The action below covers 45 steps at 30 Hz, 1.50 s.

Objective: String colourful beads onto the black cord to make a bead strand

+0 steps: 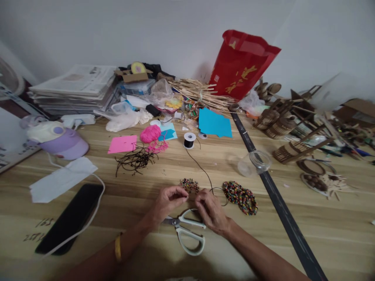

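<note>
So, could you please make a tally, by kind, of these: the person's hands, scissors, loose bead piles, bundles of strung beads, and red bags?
Left hand and right hand: 2
Scissors: 1
Loose bead pile: 1
Bundle of strung beads: 1
Red bag: 1
Total: 6

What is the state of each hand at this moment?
Left hand: closed in a pinch; whether it holds anything cannot be told.
Right hand: closed, near the black cord; its grip is hidden.
</note>
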{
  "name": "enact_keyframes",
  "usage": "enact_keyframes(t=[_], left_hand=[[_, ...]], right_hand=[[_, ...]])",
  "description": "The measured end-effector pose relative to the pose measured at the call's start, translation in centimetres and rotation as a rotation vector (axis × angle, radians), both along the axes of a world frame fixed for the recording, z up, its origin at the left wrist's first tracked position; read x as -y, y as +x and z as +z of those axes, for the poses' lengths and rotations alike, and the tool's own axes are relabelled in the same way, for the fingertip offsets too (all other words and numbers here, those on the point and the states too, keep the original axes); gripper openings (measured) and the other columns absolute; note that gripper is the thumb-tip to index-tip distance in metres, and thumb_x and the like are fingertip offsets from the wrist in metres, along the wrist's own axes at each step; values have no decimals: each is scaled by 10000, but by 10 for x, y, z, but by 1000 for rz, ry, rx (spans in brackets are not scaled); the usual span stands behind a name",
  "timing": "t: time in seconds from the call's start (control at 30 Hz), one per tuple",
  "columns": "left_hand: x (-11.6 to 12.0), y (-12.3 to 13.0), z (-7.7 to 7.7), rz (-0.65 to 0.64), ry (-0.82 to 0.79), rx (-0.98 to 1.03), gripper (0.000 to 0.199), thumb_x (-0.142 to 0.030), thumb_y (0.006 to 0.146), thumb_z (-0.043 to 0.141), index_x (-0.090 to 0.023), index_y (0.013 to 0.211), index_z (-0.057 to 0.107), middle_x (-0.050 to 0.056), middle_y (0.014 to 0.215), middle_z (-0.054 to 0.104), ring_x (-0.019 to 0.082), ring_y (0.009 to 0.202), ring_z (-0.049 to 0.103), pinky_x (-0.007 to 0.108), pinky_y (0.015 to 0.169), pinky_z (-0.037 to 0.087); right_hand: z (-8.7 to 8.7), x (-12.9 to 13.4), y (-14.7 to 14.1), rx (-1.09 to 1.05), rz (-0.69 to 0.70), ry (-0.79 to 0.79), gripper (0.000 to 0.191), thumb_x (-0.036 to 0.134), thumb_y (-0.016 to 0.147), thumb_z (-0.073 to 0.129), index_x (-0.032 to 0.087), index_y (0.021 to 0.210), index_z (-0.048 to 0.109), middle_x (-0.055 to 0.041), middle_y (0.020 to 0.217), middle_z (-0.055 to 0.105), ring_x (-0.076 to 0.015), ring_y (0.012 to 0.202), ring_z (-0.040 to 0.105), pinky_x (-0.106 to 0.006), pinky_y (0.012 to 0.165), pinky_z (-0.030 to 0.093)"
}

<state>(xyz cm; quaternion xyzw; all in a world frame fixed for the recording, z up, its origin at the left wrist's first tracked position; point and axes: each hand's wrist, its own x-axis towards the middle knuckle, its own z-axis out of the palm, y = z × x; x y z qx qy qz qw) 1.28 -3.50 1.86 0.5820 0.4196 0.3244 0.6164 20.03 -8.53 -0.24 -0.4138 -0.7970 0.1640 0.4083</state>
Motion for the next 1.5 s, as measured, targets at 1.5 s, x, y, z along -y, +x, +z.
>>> enact_keyframes(t=[1.5], left_hand=[[1,-1,-6,-59,34,-70,113,-217,682,675,-127,749,684,39,715,678,133,666,593,220,625,462]], right_hand=[[1,-4,-1,72,36,-15,92,156,914,421,201,903,500,-47,766,566,-175,712,520,-280,632,427]])
